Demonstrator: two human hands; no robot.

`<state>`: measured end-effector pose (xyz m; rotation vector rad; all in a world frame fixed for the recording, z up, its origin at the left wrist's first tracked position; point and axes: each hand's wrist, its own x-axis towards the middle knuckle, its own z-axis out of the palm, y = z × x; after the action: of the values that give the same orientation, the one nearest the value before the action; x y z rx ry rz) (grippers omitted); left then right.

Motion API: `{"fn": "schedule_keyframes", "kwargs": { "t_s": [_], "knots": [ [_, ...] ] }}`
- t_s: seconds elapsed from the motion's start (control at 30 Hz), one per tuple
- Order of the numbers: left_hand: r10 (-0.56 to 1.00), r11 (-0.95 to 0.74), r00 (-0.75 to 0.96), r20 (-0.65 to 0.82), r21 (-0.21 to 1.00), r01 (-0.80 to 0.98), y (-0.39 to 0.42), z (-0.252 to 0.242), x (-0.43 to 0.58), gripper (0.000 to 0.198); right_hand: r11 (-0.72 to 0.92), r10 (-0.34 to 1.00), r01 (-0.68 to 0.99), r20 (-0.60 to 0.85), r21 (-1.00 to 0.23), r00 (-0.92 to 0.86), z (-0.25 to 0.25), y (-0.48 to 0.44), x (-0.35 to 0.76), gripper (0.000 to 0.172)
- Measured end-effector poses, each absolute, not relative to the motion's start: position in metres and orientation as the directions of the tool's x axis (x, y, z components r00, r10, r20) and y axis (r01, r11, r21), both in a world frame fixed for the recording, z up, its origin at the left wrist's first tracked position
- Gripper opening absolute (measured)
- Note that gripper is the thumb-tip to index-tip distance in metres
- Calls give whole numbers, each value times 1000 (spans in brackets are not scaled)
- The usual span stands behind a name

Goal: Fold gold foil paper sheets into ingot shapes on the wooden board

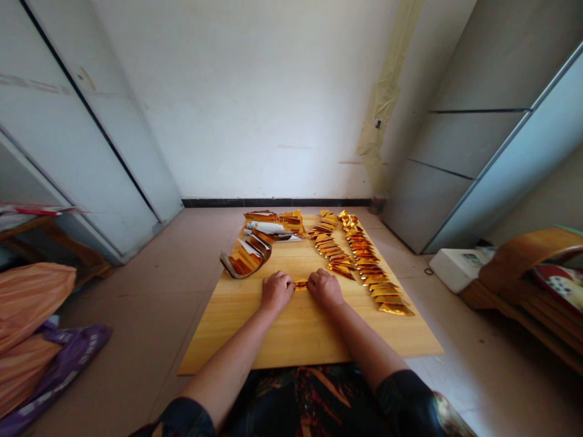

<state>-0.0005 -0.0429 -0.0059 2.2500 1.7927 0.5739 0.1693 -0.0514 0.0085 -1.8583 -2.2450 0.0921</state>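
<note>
Between my two hands lies a small strip of folded gold foil paper (301, 284), low over the middle of the wooden board. My left hand (277, 289) is closed on its left end, fingers curled. At the other end my right hand (325, 286) pinches it the same way. The fingertips and the ends of the foil are partly hidden. To the right run rows of folded gold foil pieces (370, 261), overlapping one another, with a shorter row (334, 247) beside them. Beyond my left hand sits a curved stack of gold foil sheets (246, 258).
The wooden board (237, 328) rests over a tiled floor, near a white wall (255, 109). More foil sheets (291, 221) and a white roll (265, 227) lie at its far edge. A grey refrigerator (460, 139), a white box (455, 267) and wooden furniture (505, 291) stand right; bags (40, 328) lie left.
</note>
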Motion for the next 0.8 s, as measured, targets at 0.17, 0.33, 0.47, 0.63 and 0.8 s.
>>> {"fn": "schedule_keyframes", "kwargs": {
  "t_s": [0.17, 0.33, 0.47, 0.63, 0.8],
  "knots": [
    [968, -223, 170, 183, 327, 918, -46, -6, 4, 12, 175, 978, 969, 141, -174, -151, 6, -52, 167, 18],
    [981, -167, 129, 147, 283, 944, -47, -2, 9, 12, 163, 980, 972, 139, -168, -140, 4, -51, 166, 18],
    [982, -156, 117, 147, 286, 945, -47, -2, 10, 11, 144, 985, 974, 121, -173, -124, 9, -51, 162, 27],
    [983, -138, 96, 156, 285, 949, -48, -1, 12, 12, 112, 991, 983, 83, -147, -100, 13, -47, 158, 32],
    [985, -113, 71, 156, 278, 954, -51, -1, 14, 11, 112, 991, 984, 82, -137, -101, 10, -44, 158, 26]
  ]
}}
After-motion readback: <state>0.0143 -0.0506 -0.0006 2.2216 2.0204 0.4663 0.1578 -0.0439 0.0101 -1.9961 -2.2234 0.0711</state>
